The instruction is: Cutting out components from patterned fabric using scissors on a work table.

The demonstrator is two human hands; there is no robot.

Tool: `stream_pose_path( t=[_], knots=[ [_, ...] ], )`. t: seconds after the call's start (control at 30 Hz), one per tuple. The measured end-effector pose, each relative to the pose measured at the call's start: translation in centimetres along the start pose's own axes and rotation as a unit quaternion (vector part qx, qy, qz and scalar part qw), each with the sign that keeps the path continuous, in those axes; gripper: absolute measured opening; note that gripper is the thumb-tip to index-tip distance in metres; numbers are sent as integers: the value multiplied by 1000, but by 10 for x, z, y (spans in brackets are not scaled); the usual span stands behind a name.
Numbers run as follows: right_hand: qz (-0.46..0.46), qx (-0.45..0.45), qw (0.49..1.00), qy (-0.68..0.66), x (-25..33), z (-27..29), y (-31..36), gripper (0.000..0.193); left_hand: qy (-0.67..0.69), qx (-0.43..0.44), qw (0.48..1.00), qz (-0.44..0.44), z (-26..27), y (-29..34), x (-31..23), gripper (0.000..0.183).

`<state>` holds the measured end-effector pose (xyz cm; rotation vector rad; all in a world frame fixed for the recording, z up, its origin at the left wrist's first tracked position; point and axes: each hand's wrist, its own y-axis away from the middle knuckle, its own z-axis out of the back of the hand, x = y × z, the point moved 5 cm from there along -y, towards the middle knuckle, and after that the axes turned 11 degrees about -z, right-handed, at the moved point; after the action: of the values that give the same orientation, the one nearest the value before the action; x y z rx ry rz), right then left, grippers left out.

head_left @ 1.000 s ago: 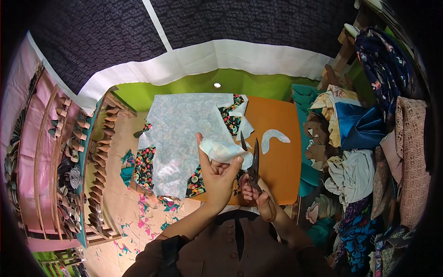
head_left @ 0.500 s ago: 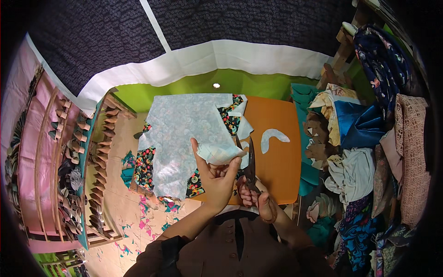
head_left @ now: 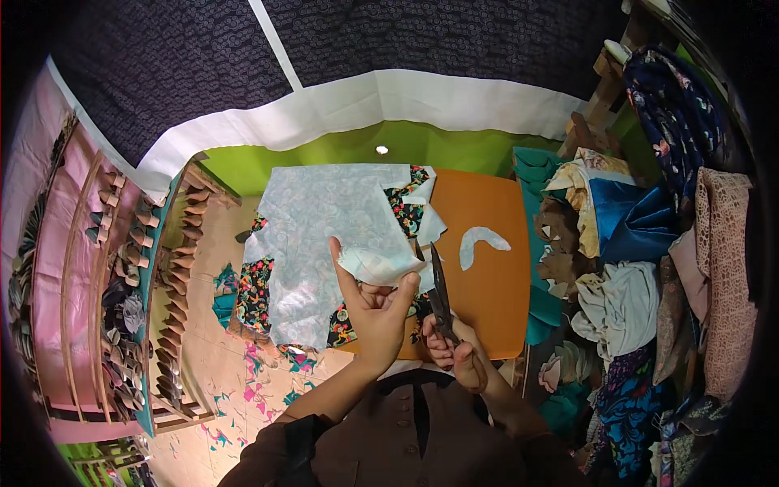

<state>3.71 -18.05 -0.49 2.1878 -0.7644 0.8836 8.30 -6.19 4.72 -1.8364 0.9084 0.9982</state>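
Note:
A small piece of white fabric is pinched in my left hand, thumb against it and the index finger stretched upward. My right hand grips dark metal scissors by the handles. Their blades are spread, tips pointing away from me, close to the right end of the white piece. Beneath both hands lies a large floral cloth, mostly pale side up, with black floral print showing at its corners. A curved pale cutout rests by itself on the orange table, to the right of the scissors.
Heaped fabrics crowd the right side, beside a teal cloth. Racks of wooden shoe lasts stand at the left. Colourful scraps litter the tiled floor. A dark patterned curtain hangs at the far side.
My left hand and the white piece have shifted slightly left. The scissors have tilted leftward, and their blade tips now sit a little apart from the white piece.

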Motion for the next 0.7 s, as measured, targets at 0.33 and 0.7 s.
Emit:
stream_pose_path(
  t=[0.33, 0.7],
  knots=[
    [52, -84, 985, 144, 5, 7, 1, 70, -10, 31, 999, 36, 2, -5, 2, 92],
    [93, -84, 983, 134, 4, 12, -1, 72, 2, 48, 998, 38, -7, -2, 5, 96]
  ],
)
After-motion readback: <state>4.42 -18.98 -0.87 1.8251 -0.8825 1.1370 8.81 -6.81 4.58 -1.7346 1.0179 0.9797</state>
